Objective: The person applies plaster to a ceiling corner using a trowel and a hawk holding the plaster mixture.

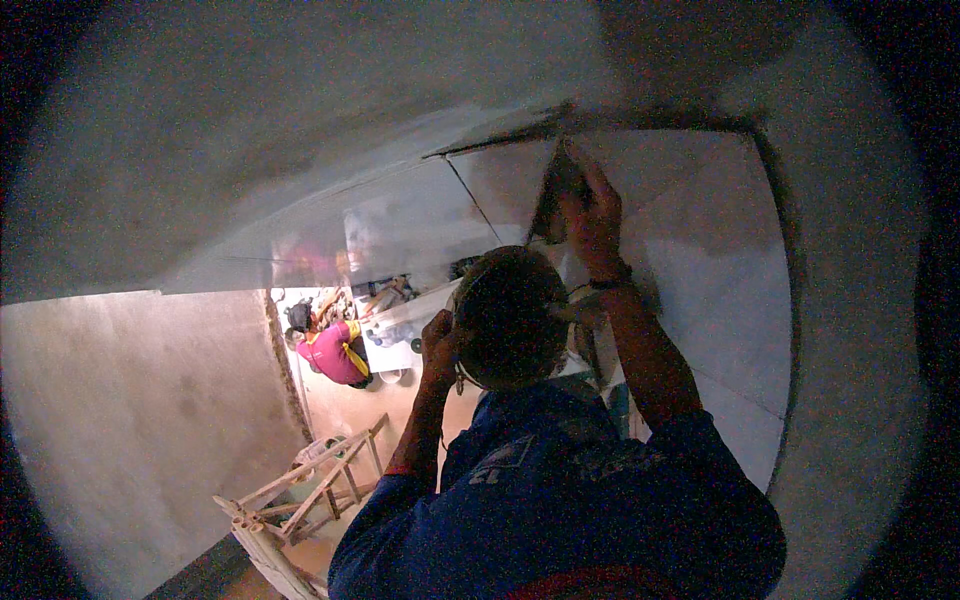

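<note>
High up near a rough grey surface, my right hand (597,215) is raised against large pale wall tiles (700,250). Its fingers close around a dark, flat, trowel-like tool (548,195), whose tip points toward the tiles' upper edge. Poor light hides the tool's exact shape. Lower and to the left, my left hand (438,345) curls at the side of a round, dark, bowl-like container (510,318). What is inside it is too dark to make out. The container partly covers the tiles behind it.
Far below at left, a co-worker (335,352) in a magenta and yellow shirt crouches beside a white board (390,352) with tools around it. A wooden trestle or ladder (310,490) stands at lower left. A bare plastered wall (150,420) rises on the left.
</note>
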